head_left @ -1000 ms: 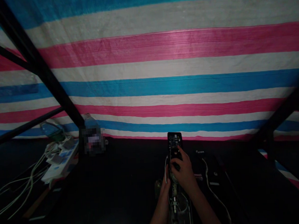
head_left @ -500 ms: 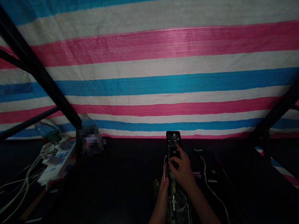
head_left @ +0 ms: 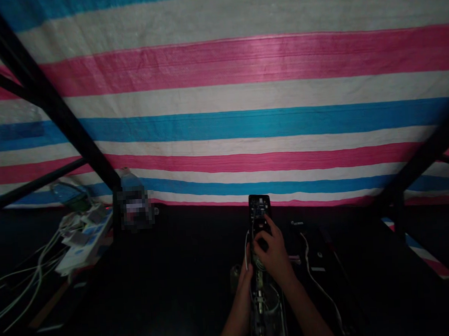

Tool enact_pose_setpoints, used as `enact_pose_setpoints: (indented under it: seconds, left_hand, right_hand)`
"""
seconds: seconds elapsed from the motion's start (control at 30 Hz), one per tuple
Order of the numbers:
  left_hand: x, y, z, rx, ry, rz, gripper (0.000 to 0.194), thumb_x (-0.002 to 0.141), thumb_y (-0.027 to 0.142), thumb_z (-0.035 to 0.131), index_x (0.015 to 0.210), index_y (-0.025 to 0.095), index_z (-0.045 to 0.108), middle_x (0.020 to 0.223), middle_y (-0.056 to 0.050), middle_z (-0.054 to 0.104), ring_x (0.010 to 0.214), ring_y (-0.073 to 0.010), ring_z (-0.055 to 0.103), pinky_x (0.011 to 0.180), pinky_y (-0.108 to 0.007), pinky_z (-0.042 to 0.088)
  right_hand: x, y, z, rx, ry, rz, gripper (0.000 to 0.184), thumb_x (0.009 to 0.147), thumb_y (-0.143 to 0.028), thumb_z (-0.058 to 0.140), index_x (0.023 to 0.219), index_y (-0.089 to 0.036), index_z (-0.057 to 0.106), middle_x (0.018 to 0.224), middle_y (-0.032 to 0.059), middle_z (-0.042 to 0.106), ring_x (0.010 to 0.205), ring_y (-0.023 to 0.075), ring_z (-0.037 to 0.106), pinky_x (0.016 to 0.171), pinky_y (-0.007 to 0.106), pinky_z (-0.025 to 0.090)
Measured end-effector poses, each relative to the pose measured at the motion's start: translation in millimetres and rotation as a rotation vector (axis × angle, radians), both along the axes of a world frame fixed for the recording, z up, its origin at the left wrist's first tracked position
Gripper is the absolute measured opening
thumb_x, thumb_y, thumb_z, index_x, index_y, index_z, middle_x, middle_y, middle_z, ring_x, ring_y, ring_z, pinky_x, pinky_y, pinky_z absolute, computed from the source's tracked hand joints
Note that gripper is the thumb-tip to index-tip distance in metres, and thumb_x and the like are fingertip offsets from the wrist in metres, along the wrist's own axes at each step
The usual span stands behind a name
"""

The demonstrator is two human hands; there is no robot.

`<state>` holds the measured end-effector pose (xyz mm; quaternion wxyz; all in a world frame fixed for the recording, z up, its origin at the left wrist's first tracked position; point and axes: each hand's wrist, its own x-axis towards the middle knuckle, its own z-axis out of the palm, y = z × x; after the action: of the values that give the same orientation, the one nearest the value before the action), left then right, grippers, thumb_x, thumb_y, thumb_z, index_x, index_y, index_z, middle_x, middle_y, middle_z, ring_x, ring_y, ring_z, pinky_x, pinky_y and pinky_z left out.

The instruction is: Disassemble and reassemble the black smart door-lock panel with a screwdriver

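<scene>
One opened-up device (head_left: pixel 260 281) over the black table (head_left: pixel 192 270). Left hand (head_left: pixel 245 273) is curled along its left edge, holding it; right hand (head_left: pixel 272 250) is half-curled on top, can't tell if it's gripping anything. One bottle's (head_left: pixel 131 181) label is pixelated.

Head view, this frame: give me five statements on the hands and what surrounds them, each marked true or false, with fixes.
1. The right hand is over the device. True.
2. The left hand lies well away from the device. False: it is at the device's left side.
3. A white cable lies to the right of the right hand. True.
4. The device is fully closed up. False: its inner parts show, with a circuit board near its far end.
5. The sheet behind the bench is striped. True.
</scene>
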<state>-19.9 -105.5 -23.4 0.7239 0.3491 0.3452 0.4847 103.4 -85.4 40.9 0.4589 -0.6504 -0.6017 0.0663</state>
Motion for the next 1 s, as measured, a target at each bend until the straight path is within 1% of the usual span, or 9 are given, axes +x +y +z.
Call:
enact_pose_setpoints:
  seconds: [0.13,0.23,0.3,0.4,0.5,0.63,0.73,0.83,1.0]
  left_hand:
    - [0.1,-2.4,2.2,-0.008,0.015,-0.010,0.080,0.075,0.068,0.067,0.141,0.024,0.057,0.157,-0.006,0.041,0.150,-0.0355,0.024,0.124,-0.047,0.019]
    - [-0.2,-3.0,5.5,0.013,0.021,-0.013,0.077,0.079,0.068,0.064,0.143,0.026,0.055,0.156,-0.005,0.043,0.150,-0.0347,0.024,0.123,-0.047,0.020]
    - [-0.3,-3.6,8.4,0.023,0.019,-0.011,0.077,0.079,0.067,0.064,0.143,0.024,0.055,0.156,-0.006,0.043,0.150,-0.0350,0.025,0.123,-0.047,0.020]
    - [-0.1,-5.1,12.2,0.012,-0.001,-0.009,0.080,0.078,0.067,0.065,0.144,0.023,0.053,0.158,-0.007,0.038,0.149,-0.0350,0.026,0.123,-0.046,0.021]
    - [0.1,-6.9,13.7,-0.016,-0.032,-0.005,0.079,0.078,0.065,0.066,0.144,0.023,0.054,0.160,-0.006,0.033,0.149,-0.0341,0.025,0.123,-0.045,0.020]
    - [0.0,-7.0,11.1,-0.023,-0.044,0.004,0.076,0.079,0.064,0.067,0.143,0.025,0.054,0.160,-0.005,0.035,0.150,-0.0336,0.023,0.124,-0.046,0.019]
    - [-1.2,-4.5,6.6,-0.022,-0.026,-0.018,0.080,0.076,0.068,0.068,0.143,0.026,0.055,0.159,-0.005,0.036,0.150,-0.0345,0.023,0.124,-0.046,0.019]
    - [-2.1,-1.1,1.6,-0.019,-0.005,-0.047,0.083,0.073,0.070,0.068,0.142,0.025,0.055,0.159,-0.006,0.038,0.149,-0.0349,0.025,0.123,-0.047,0.020]
    - [-0.4,3.0,-3.3,-0.034,0.000,-0.042,0.083,0.072,0.068,0.070,0.140,0.023,0.058,0.156,-0.007,0.042,0.149,-0.0351,0.026,0.123,-0.045,0.023]
  right_hand:
    - [-0.2,0.5,0.0,-0.013,0.002,-0.002,0.006,0.079,-0.019,0.062,0.075,-0.021,0.065,0.151,0.0130,0.043,0.132,0.0321,0.046,0.106,0.050,0.037]
    - [-0.7,0.0,1.6,-0.017,-0.002,-0.005,0.004,0.078,-0.019,0.062,0.076,-0.021,0.065,0.151,0.0131,0.043,0.132,0.0330,0.046,0.106,0.051,0.038]
    - [-1.0,-0.8,2.6,-0.017,-0.005,-0.003,0.004,0.079,-0.020,0.063,0.077,-0.021,0.066,0.150,0.0132,0.043,0.132,0.0331,0.045,0.106,0.051,0.038]
    - [-0.6,-1.6,2.3,-0.006,-0.012,0.010,0.009,0.082,-0.023,0.062,0.082,-0.022,0.070,0.152,0.0130,0.041,0.133,0.0326,0.045,0.107,0.051,0.037]
    - [0.4,-1.2,-0.8,0.001,-0.018,0.014,0.012,0.084,-0.026,0.063,0.086,-0.023,0.075,0.153,0.0118,0.039,0.133,0.0330,0.045,0.107,0.051,0.038]
    - [1.7,0.5,-4.3,0.001,-0.016,0.024,0.014,0.084,-0.025,0.063,0.084,-0.024,0.077,0.154,0.0106,0.039,0.134,0.0335,0.044,0.107,0.052,0.038]
    - [1.9,1.6,-5.0,0.008,-0.009,0.030,0.014,0.083,-0.023,0.063,0.082,-0.024,0.077,0.154,0.0097,0.039,0.134,0.0329,0.044,0.107,0.051,0.038]
    - [1.8,2.1,-5.3,0.006,-0.002,0.024,0.012,0.081,-0.021,0.064,0.080,-0.023,0.076,0.154,0.0092,0.040,0.133,0.0328,0.045,0.108,0.051,0.038]
    - [2.1,1.9,-5.1,-0.002,0.012,0.031,0.010,0.080,-0.020,0.064,0.077,-0.023,0.074,0.154,0.0095,0.040,0.134,0.0322,0.045,0.108,0.050,0.037]
